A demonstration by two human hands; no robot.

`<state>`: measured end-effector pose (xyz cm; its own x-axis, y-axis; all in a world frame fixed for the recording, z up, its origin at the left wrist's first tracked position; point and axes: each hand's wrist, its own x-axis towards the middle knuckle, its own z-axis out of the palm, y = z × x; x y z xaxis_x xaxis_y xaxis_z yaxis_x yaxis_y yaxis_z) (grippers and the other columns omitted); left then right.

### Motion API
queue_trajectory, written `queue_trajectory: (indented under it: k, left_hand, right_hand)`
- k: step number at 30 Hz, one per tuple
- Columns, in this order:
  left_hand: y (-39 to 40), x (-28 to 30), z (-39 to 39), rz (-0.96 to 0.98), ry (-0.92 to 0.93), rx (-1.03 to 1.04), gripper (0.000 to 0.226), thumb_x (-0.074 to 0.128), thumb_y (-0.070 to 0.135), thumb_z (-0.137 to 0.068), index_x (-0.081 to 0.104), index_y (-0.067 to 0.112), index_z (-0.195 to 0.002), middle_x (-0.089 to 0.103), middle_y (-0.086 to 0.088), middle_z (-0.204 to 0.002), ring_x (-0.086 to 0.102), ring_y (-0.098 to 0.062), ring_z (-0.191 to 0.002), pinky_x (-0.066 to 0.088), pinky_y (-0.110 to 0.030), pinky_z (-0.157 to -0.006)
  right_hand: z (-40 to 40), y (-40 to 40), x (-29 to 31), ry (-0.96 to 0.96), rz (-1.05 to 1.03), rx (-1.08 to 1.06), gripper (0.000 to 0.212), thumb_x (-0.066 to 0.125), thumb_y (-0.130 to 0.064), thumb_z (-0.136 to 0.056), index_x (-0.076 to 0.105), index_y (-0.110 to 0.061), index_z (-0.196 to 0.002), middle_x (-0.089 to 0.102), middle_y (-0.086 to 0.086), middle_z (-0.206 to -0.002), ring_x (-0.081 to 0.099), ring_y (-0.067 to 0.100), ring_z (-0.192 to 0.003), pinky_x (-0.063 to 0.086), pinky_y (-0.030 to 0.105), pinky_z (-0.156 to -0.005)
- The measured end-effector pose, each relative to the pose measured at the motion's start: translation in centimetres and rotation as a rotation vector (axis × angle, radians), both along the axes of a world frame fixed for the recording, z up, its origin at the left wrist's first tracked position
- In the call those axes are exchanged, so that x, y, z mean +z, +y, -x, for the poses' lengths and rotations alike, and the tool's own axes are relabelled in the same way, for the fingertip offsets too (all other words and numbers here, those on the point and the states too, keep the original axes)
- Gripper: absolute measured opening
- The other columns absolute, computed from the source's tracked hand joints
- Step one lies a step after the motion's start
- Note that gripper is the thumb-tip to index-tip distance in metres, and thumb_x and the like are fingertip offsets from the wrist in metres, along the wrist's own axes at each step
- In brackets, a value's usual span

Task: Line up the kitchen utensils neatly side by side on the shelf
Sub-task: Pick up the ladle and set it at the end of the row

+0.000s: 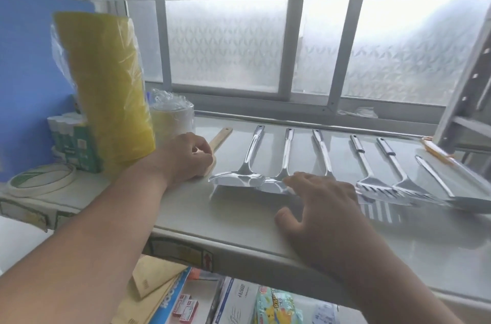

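Observation:
Several steel utensils lie side by side on the white shelf, handles pointing to the window. From the left: a wooden spatula, a steel turner, a second steel turner, a third steel utensil, two slotted turners, and a grey-headed utensil at the far right. My left hand is closed on the wooden spatula's head. My right hand rests flat with fingers spread, fingertips on the second turner's head, covering the third utensil's head.
A yellow wrapped stack, a wrapped pack of cups, a green box and tape rolls crowd the shelf's left end. An orange-trimmed item lies at the right by the rack post. Packets fill the shelf below.

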<state>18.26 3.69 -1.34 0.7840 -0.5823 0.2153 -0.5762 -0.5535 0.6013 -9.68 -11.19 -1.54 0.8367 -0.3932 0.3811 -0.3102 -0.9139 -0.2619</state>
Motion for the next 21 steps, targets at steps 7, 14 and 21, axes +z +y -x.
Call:
queue_trajectory:
  k: [7,14,21]
  left_hand:
    - [-1.9,2.6,3.9,0.192,-0.256,-0.171,0.015,0.065,0.039,-0.095,0.076,0.034,-0.104,0.069,0.015,-0.114,0.061,-0.013,-0.114,0.042,-0.036,-0.099]
    - [-6.9,5.7,11.9,0.065,-0.399,-0.462,0.050,0.046,0.072,-0.092,0.069,0.044,-0.127,0.064,0.026,-0.133,0.057,-0.006,-0.128,0.044,-0.041,-0.112]
    - [-14.4,6.3,21.5,-0.156,-0.487,-0.645,0.065,0.053,0.077,-0.093,0.053,0.046,-0.149,0.051,0.020,-0.156,0.041,-0.009,-0.147,0.035,-0.044,-0.122]
  right_hand:
    - [1.1,-0.1,0.7,-0.130,-0.012,0.050,0.057,0.050,-0.052,-0.084,0.056,-0.032,-0.137,0.055,-0.014,-0.144,0.040,0.006,-0.137,0.023,0.040,-0.113]
    - [6.1,-5.1,2.7,-0.263,0.008,-0.114,0.058,0.050,-0.055,-0.080,0.061,-0.033,-0.132,0.060,-0.015,-0.140,0.045,0.006,-0.136,0.026,0.041,-0.111]
    - [12.9,-12.0,4.7,-0.206,0.031,-0.377,0.058,0.051,-0.053,-0.083,0.058,-0.032,-0.136,0.060,-0.010,-0.142,0.046,0.015,-0.137,0.025,0.042,-0.107]
